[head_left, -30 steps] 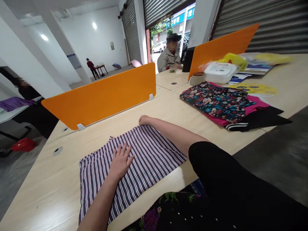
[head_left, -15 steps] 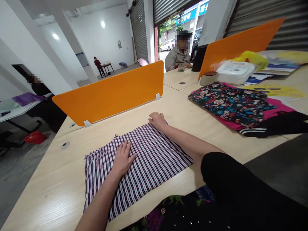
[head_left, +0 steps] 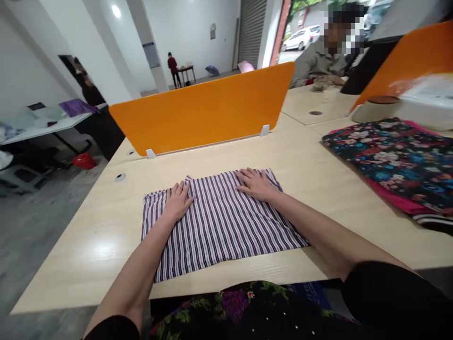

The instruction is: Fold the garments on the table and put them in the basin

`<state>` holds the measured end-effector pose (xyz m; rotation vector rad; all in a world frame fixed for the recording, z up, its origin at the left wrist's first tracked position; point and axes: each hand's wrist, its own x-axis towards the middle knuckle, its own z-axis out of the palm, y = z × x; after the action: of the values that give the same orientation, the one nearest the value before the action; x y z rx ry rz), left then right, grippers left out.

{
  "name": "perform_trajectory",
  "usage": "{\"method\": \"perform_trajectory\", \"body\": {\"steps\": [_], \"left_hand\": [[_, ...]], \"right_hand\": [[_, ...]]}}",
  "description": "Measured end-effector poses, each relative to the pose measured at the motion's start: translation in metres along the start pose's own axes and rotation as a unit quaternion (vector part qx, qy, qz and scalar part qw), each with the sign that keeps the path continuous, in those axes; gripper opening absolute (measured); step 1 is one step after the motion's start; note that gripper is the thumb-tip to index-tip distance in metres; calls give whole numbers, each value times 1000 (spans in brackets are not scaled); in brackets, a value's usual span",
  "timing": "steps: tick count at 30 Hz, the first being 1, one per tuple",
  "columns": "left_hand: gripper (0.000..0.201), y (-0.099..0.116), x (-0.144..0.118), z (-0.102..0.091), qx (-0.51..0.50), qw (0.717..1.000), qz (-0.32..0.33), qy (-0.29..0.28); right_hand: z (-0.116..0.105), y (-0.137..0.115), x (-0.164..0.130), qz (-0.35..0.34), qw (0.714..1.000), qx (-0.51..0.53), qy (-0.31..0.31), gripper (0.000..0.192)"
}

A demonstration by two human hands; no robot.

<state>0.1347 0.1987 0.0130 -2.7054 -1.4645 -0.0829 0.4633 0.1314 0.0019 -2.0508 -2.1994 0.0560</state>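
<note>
A striped cloth (head_left: 219,226) in white, dark and reddish stripes lies spread on the light wooden table (head_left: 88,264) in front of me. It looks like a folded garment, though its exact kind does not show. My left hand (head_left: 177,202) rests flat on its upper left part, fingers apart. Near the upper right edge, my right hand (head_left: 257,184) also lies flat on the fabric with fingers spread. Neither hand grips anything. Small wrinkles run through the cloth near its right side.
An orange divider (head_left: 205,113) stands beyond the cloth. To the right lie dark floral clothes (head_left: 392,156) with pink fabric, beside a white plastic box (head_left: 428,106). A person (head_left: 322,61) sits across the table. Cable holes (head_left: 120,177) pierce the tabletop.
My right hand has gone from curled at the cloth's top corner to lying flat on the cloth. The left hand stays flat, now nearer the top edge. The view has turned right.
</note>
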Motion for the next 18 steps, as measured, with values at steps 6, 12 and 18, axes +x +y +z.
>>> {"method": "perform_trajectory", "body": {"steps": [6,12,18], "left_hand": [[59,-35,-76,-2,33,997,-65,-5],[58,-51,-89,4,11,994,-105,-18],[62,-8,-87,-22,32,996,-88,12]], "right_hand": [[24,-13,-57,-103,994,4,24,64],[26,-3,-62,-91,991,76,67,65],[25,74,-85,208,950,146,182,52]]}}
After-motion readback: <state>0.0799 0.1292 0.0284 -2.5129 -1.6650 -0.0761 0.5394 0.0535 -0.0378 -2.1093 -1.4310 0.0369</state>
